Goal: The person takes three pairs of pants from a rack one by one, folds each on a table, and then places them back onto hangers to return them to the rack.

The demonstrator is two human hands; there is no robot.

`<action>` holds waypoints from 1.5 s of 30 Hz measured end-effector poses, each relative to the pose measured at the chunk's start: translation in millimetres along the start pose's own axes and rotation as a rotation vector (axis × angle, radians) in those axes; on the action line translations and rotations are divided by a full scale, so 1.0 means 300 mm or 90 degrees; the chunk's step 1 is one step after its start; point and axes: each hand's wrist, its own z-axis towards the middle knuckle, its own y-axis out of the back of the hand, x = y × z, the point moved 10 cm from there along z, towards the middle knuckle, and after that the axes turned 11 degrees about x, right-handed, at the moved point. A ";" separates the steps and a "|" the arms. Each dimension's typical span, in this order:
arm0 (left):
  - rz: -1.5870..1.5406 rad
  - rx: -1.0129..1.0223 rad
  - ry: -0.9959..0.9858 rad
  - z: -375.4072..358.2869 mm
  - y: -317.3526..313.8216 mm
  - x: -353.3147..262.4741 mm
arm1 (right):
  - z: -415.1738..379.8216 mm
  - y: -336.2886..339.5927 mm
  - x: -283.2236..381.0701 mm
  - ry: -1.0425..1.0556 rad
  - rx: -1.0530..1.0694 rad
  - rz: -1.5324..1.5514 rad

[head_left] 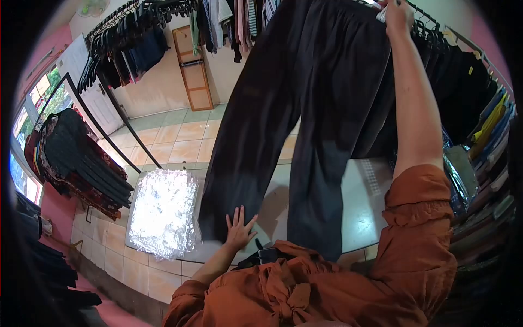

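A pair of black trousers (261, 98) with a gathered waistband hangs before me, legs downward, lower ends over the table (275, 201). High at the upper right, my right hand (400, 19) is closed at the waistband corner and holds the trousers up. Something small and white (382, 15) shows by its fingers; what it is cannot be made out. My left hand (238, 231) lies with spread fingers against the lower part of the left trouser leg. Beside that leg, on the table's left end, is a stack of shiny clear plastic packaging (165, 212).
Racks of hanging clothes surround the table: dark garments (87, 158) at left, clothes (220, 22) at the back, and black garments (457, 82) at right. Black rack poles (103, 125) stand at the left. A wooden panel (193, 71) leans on the back wall. Tiled floor (174, 144) lies beyond.
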 end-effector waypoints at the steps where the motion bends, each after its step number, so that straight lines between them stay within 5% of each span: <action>1: -0.025 0.005 0.024 0.022 -0.014 0.023 | 0.009 0.028 0.056 -0.025 -0.045 -0.023; 3: -0.098 0.016 0.087 0.032 -0.055 -0.054 | 0.111 0.023 0.147 0.050 -0.066 0.115; 6: -0.063 0.022 0.127 0.003 -0.043 0.092 | 0.129 0.066 0.208 0.096 -0.151 0.036; 8: -0.206 0.159 0.250 -0.024 -0.127 0.142 | 0.152 0.039 0.194 0.074 -0.130 0.009; 10: -0.210 0.181 0.256 -0.035 -0.176 0.155 | 0.161 0.005 0.144 0.022 -0.098 -0.096; 12: -0.225 0.221 0.269 -0.037 -0.232 0.178 | 0.202 -0.075 -0.006 -0.014 -0.031 -0.004; 15: -0.239 0.220 0.263 -0.033 -0.265 0.191 | 0.230 -0.165 -0.165 0.007 0.039 -0.262; 17: -0.258 0.217 0.264 -0.031 -0.268 0.193 | 0.229 -0.211 -0.291 -0.075 0.041 -0.101; 35: -0.302 0.186 0.267 -0.043 -0.264 0.188 | 0.349 -0.420 -0.467 -0.180 0.088 -0.349; 45: -0.288 0.184 0.271 -0.045 -0.263 0.181 | 0.323 -0.427 -0.463 -0.119 0.085 -0.384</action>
